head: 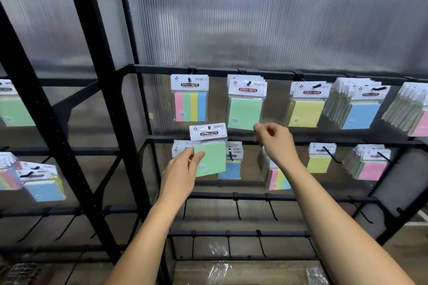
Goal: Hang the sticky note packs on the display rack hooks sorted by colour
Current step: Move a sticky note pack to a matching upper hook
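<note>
**Green pack in left hand, right hand on hung green stack**

Near: left hand (179, 172) holds a loose green pack (209, 151) upright, thumb on the front face, fingers curled behind its left edge. Header card reads "STICKY NOTE" in white on a red banner; smaller print under it is unreadable. The pack is off any hook, in front of the lower rail.

Right hand (274, 143) at 3 o'clock of that pack: fingers pinch the bottom right corner of the hung green stack (245, 109), at 1 o'clock of the loose pack.

Far, top rail of the display rack (222, 70), left to right:
- multicolour pack (190, 99) (pink/green/yellow/blue stripes), "STICKY NOTE" header
- the green stack
- yellow stack (306, 110)
- blue stack (360, 113)
- pink stack (420, 124), cut by the frame edge

Lower rail: blue pack (231, 166) just behind the held one, striped stack (278, 177) behind the right wrist, yellow pack (320, 159), pink stack at 3 o'clock (371, 165).

Bottom rails carry bare hooks (237, 209).
</note>
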The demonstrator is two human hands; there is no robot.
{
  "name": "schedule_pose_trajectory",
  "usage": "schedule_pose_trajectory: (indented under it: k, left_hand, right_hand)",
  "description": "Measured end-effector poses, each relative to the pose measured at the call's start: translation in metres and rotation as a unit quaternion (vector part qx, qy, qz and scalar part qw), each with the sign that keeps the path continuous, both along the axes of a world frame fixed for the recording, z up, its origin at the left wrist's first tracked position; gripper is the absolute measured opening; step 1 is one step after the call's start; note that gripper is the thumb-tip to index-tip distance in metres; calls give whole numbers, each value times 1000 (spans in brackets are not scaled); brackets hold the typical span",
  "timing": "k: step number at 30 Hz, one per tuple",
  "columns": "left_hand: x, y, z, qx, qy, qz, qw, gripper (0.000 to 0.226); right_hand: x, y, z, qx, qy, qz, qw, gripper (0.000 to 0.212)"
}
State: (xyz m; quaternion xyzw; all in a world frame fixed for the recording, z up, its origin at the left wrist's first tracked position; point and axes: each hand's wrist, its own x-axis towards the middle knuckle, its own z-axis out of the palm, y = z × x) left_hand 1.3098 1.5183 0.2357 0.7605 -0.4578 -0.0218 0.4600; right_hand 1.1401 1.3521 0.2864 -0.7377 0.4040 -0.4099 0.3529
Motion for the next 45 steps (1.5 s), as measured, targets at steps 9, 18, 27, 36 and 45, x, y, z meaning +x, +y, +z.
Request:
schedule_pose_trajectory:
  k: [9, 18, 27, 36, 45]
  left_hand:
    - [-13, -24, 17, -43, 23, -87, 995, 37]
    - [-28, -45, 48, -17, -120, -65, 991, 29]
    - [-21, -51, 36, 22, -140, -18, 990, 18]
    - [-18, -48, 34, 28, -141, -8, 990, 15]
    - [-21, -58, 46, 3, -158, 14, 987, 13]
  right_hand:
    - [-3, 42, -34, 32, -40, 109, 993, 23]
    - [-8, 33, -10, -52, -104, 60, 991, 28]
    - [0, 10, 24, -76, -111, 17, 991, 32]
    - [5, 9, 31, -43, -85, 13, 995, 48]
    - [1, 1, 27, -74, 12, -18, 997, 53]
